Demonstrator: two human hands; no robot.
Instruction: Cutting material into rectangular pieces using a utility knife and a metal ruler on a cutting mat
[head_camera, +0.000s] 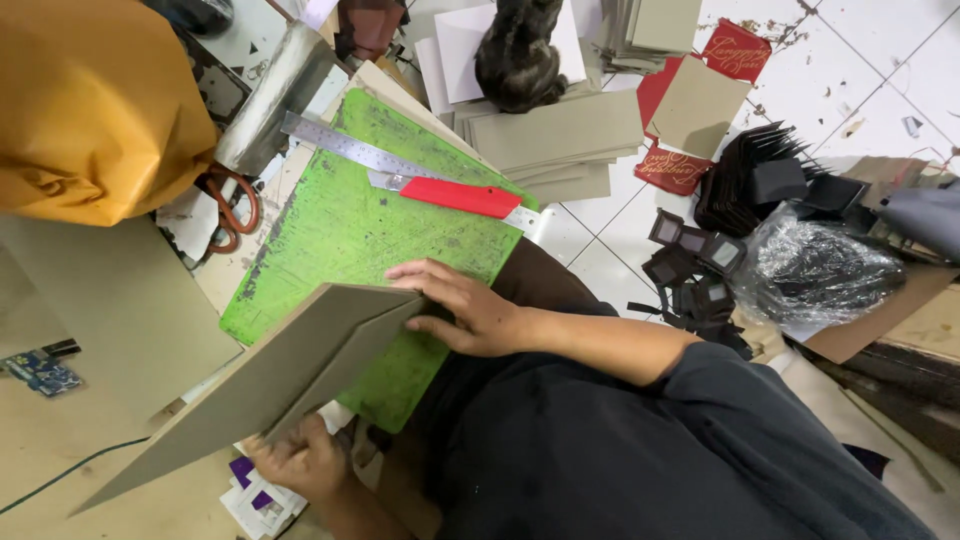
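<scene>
A large folded grey cardboard sheet (270, 385) is held at a slant over a green cutting mat (340, 225). My right hand (465, 308) grips its upper corner, fingers on top and thumb underneath. My left hand (300, 460) grips the lower edge from below, partly hidden by the board. On the mat's far side lie a steel ruler (340, 145) and a red utility knife (455, 195).
A yellow bag (90, 110) sits at the upper left. Stacks of grey board (555, 140) lie beyond the mat, with a dark furry shape (518, 50) on top. Red printed pieces (735, 50), black box parts (760, 180) and a plastic bag (820, 270) lie on the tiled floor at right.
</scene>
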